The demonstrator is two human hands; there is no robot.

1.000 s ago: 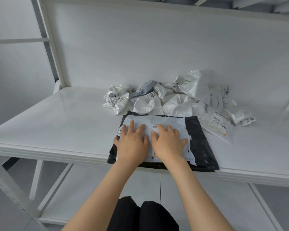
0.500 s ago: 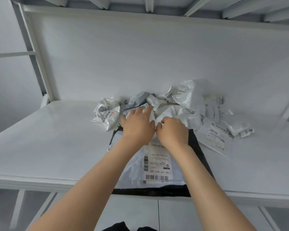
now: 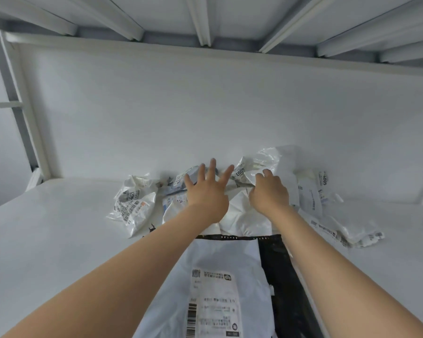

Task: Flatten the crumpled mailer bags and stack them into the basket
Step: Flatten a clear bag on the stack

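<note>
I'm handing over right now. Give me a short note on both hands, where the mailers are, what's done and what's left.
Left hand: open, fingers spread, over the crumpled pile.
Right hand: fingers curled into a clear crumpled mailer; a firm grasp is not certain.
Done: a white mailer lies flat on a black mailer at the near shelf edge.
Left: flatten the pile, including the crumpled bag at far left. No basket in view; nothing stacked in it yet.

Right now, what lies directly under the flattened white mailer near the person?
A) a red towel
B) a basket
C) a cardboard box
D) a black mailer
D: the white mailer rests on a black mailer, whose dark surface shows along the white one's far edge and right side.
</note>
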